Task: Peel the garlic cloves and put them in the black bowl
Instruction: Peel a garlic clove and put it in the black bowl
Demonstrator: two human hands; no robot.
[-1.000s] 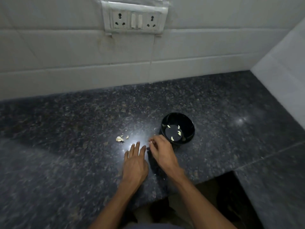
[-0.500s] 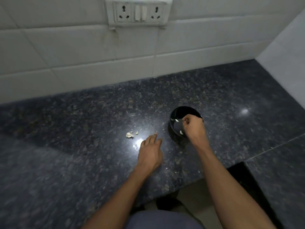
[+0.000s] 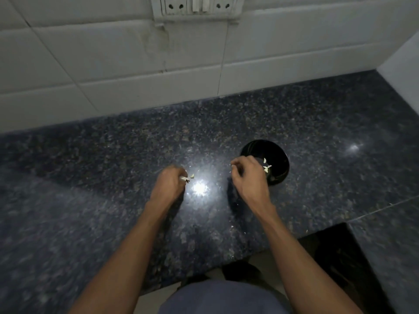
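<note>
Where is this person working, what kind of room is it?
Most likely a home kitchen: a dark speckled stone counter, a white tiled wall with a socket panel, and a black bowl holding garlic pieces.

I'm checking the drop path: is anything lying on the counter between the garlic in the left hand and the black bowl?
Only the right hand, in front of the bowl. The counter between it and the garlic shows nothing else.

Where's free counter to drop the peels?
Bare granite left of the left hand, and between the black bowl and the tiled wall; also right of the bowl. Crowded between the hands: right hand, garlic bits.
</note>
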